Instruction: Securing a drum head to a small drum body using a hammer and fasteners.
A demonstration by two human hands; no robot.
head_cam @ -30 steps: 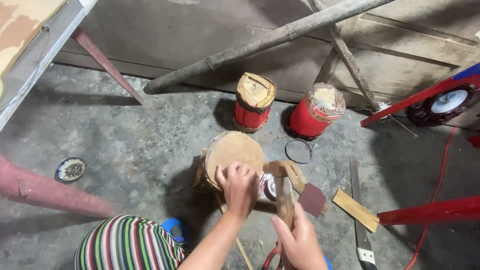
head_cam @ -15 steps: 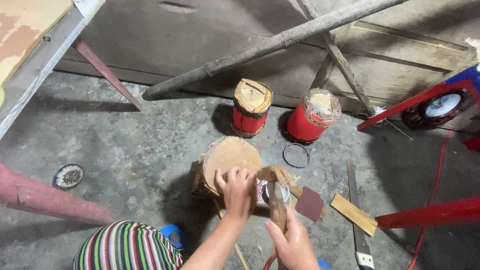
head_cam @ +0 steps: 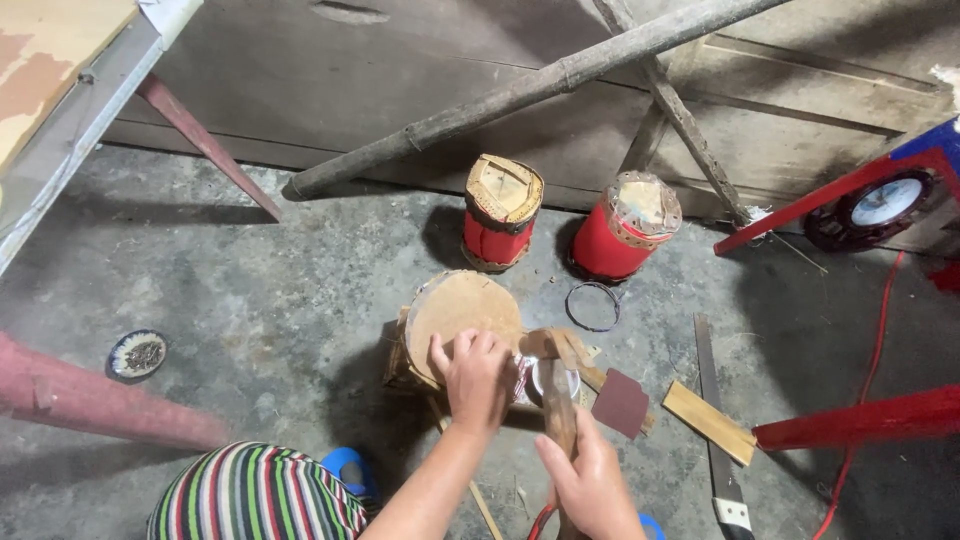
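Pressing down with my left hand (head_cam: 477,378), fingers spread flat and slightly curled on the near edge of the round, tan skin-topped drum (head_cam: 460,318), which sits just ahead of both hands, a little left of centre. My right hand (head_cam: 590,478) is wrapped tight around a worn wooden-handled tool (head_cam: 558,410), its long axis running straight away from me toward the drum's right flank; what its head is I can't tell. So the left hand is on the drum, the right just beside and behind it. Beyond the hands stand two red cylindrical drums (head_cam: 500,212), skins patchy and rough. Right of my grip lies a dark red sandpaper square (head_cam: 620,402) and a pale flat wood offcut (head_cam: 708,422) on gritty concrete.
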